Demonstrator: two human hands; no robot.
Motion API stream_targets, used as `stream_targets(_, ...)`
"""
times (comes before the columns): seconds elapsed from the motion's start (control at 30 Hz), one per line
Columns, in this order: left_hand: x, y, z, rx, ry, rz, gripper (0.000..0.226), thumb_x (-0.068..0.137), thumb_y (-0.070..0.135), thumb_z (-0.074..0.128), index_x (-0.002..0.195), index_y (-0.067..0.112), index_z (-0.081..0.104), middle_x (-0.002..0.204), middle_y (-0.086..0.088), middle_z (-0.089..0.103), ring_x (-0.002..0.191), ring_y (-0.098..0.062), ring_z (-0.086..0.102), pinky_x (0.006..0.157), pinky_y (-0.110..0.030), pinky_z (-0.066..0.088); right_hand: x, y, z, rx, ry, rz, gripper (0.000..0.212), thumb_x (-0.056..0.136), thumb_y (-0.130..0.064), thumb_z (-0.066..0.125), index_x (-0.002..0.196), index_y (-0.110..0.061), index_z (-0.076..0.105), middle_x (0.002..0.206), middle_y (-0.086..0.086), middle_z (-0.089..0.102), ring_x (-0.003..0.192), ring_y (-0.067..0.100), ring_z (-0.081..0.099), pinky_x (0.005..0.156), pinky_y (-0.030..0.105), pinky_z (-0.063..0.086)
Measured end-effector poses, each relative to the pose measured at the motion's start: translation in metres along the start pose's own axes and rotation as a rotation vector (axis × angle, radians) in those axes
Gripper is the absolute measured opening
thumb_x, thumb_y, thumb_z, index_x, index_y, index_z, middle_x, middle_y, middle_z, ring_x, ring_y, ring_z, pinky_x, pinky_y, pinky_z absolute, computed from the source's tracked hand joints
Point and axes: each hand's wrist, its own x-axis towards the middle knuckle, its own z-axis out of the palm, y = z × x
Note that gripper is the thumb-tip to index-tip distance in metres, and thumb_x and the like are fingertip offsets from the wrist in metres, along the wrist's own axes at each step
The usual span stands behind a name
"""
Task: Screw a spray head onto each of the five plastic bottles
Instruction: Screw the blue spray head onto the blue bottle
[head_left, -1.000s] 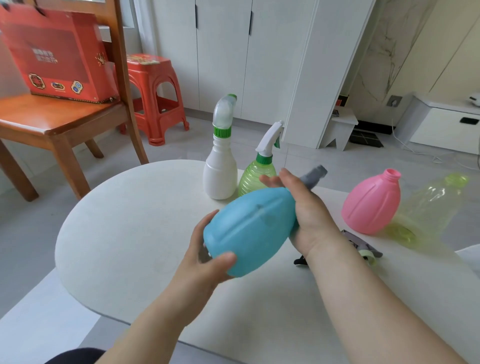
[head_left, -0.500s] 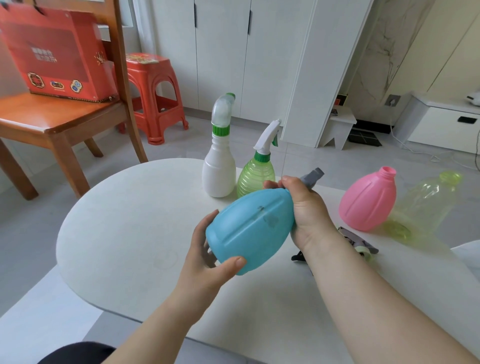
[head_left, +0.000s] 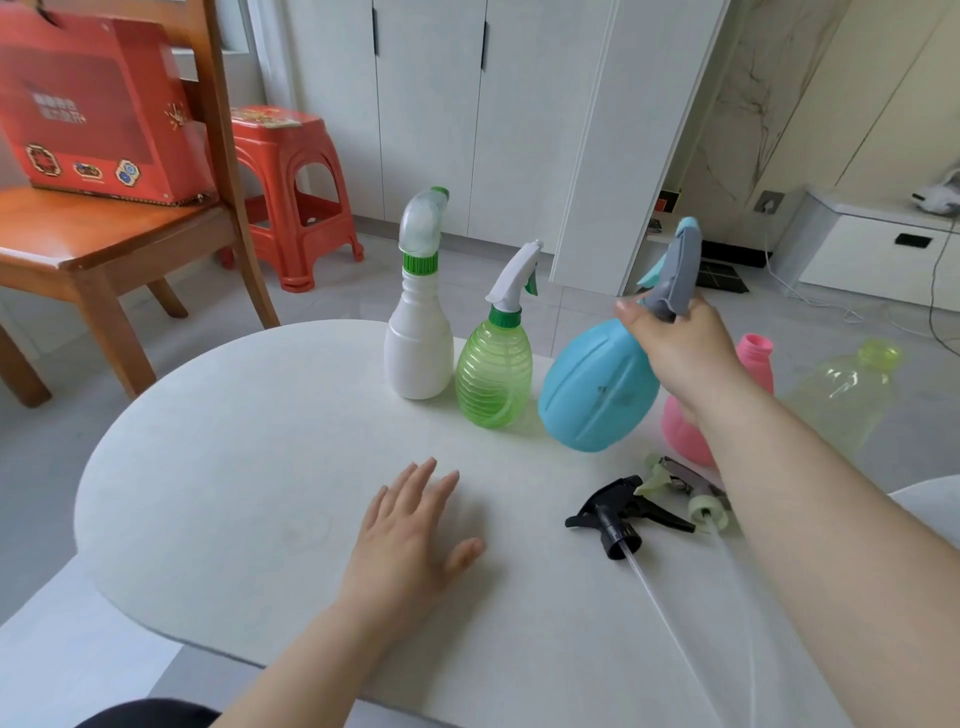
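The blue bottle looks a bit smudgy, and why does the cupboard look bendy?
Head view: the blue bottle and right hand show slight motion blur; the white bottle looks sharper. The wide-angle lens bends the cupboard edges near the frame's sides.

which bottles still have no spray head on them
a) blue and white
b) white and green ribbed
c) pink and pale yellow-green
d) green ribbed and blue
c: the round pink plastic bottle and the clear pale yellow-green plastic bottle both show bare open necks, while the others carry heads.
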Motion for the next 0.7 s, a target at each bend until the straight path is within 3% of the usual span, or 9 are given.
stream_targets(0.1,0.002,-0.002,0.008,0.114,-0.044,0.001,0.062,0.084,0.058,0.036,0.138,0.031,0.020,0.155,0.008,0.010,0.142,-0.008,0.002,0.114,-0.027,-0.004,0.014,0.013,0.010,-0.082,-0.004,0.003,0.029,0.084,-0.025,0.056,0.105,-0.006,0.052,0.084,0.001,0.050,0.085,0.020,0.047,0.075,0.025,0.031)
stream_targets(0.27,0.003,-0.005,0.011,0.161,-0.027,0.011,0.059,0.086,0.058,0.031,0.137,0.031,0.023,0.154,0.009,0.016,0.142,-0.008,0.005,0.114,-0.027,-0.004,0.029,0.032,0.025,-0.152,-0.043,0.048,0.018,0.084,-0.025,0.056,0.093,-0.015,0.043,0.072,-0.009,0.043,0.083,0.022,0.046,0.073,0.027,0.031)
stream_targets(0.37,0.004,-0.004,0.011,0.161,-0.026,0.012,0.057,0.087,0.057,0.029,0.137,0.031,0.023,0.153,0.009,0.016,0.141,-0.008,0.005,0.114,-0.027,-0.004,0.034,0.036,0.028,-0.166,-0.044,0.066,0.019,0.085,-0.025,0.055,0.093,-0.015,0.041,0.074,-0.005,0.045,0.083,0.022,0.045,0.072,0.026,0.030)
stream_targets(0.5,0.004,-0.004,0.011,0.166,-0.027,0.015,0.055,0.087,0.057,0.028,0.136,0.033,0.023,0.153,0.010,0.016,0.141,-0.007,0.004,0.114,-0.027,-0.004,0.038,0.037,0.030,-0.167,-0.053,0.060,0.021,0.085,-0.025,0.055,0.099,-0.014,0.045,0.093,0.004,0.049,0.087,0.021,0.046,0.075,0.026,0.031)
stream_targets(0.7,0.003,-0.003,0.010,0.167,-0.029,0.016,0.054,0.087,0.056,0.029,0.136,0.034,0.023,0.153,0.010,0.016,0.141,-0.007,0.005,0.114,-0.027,-0.004,0.036,0.042,0.032,-0.190,-0.051,0.062,0.035,0.085,-0.029,0.054,0.113,-0.009,0.044,0.096,0.001,0.048,0.085,0.019,0.045,0.073,0.025,0.030)
